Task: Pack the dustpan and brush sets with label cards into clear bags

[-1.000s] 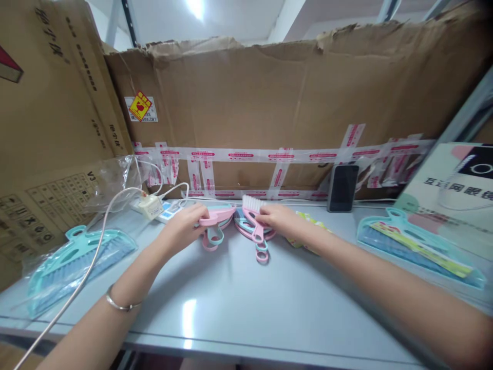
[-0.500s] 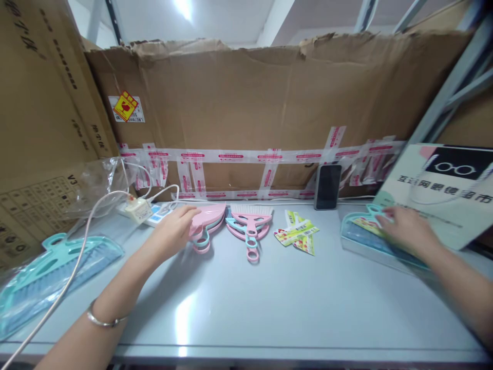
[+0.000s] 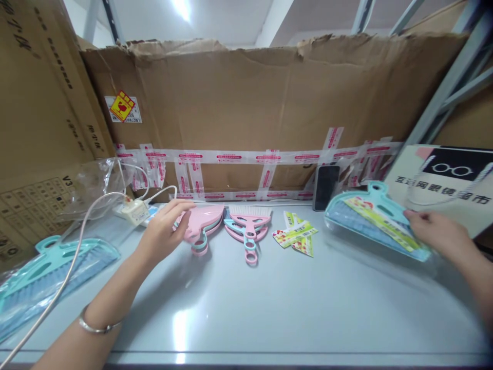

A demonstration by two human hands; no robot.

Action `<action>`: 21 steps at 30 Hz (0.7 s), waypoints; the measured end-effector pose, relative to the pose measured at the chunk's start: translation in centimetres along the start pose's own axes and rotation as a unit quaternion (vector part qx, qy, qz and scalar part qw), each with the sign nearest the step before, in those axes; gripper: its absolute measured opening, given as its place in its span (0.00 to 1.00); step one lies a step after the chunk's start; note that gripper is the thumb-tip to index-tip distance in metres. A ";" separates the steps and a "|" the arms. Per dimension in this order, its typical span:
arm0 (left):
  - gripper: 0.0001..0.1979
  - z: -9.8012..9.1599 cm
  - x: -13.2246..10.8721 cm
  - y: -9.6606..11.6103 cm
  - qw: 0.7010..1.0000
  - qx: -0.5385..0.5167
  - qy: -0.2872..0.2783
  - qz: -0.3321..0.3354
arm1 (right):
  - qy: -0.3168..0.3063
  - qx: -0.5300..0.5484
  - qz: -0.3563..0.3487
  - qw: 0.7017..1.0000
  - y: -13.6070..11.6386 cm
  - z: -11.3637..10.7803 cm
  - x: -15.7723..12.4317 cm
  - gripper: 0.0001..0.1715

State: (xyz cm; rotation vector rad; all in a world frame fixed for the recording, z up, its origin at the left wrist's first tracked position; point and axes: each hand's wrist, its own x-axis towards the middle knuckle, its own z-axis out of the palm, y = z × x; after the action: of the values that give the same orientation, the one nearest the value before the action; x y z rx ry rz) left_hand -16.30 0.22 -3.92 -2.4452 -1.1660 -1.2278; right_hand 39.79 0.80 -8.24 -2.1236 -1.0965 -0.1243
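My right hand grips the right edge of a teal dustpan-and-brush set in clear plastic. A green-and-yellow label strip lies across its face. The set is held tilted, raised off the table. My left hand is open beside a stack of pink dustpans, thumb and fingers apart, overlapping the stack's left edge in view; whether it touches, I cannot tell. Right of that stack lie small pink and blue brushes, their looped handles toward me.
Several label strips lie crossed mid-table. A phone leans on the cardboard behind. Another bagged teal dustpan set lies at left under a white cable. A charger is near the left hand; a printed paper bag stands at right.
My right hand has raised the teal set off the table and tilted it, showing its label. My left hand has drawn back left from the pink dustpans, its fingers opening.
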 end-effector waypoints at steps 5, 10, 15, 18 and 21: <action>0.15 0.4 1.5 2.3 0.967 -0.169 -0.023 -0.188 | -0.067 0.058 -0.108 0.990 -13.4 -2.0 -5.3 0.12; 0.26 1.2 3.4 4.1 0.818 -0.397 -0.167 -0.382 | -0.152 0.190 -0.290 0.926 -24.1 1.2 -11.1 0.16; 0.16 2.0 2.9 3.2 0.775 -0.402 -0.062 -0.484 | -0.133 0.313 -0.328 0.881 -26.6 3.3 -14.6 0.12; 0.14 2.3 2.2 2.6 0.773 -0.410 0.013 -0.485 | -0.051 0.398 -0.341 0.850 -25.3 2.8 -17.0 0.11; 0.13 2.6 1.9 2.7 0.778 -0.420 0.062 -0.463 | -0.244 0.465 -0.243 0.815 -23.9 2.8 -19.6 0.13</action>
State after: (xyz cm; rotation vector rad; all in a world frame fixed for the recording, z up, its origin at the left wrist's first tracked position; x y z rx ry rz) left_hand -12.12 0.66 -3.68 -2.1146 -2.2933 -2.6065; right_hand 9.07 -1.67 -4.45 -0.9674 -1.5517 0.6396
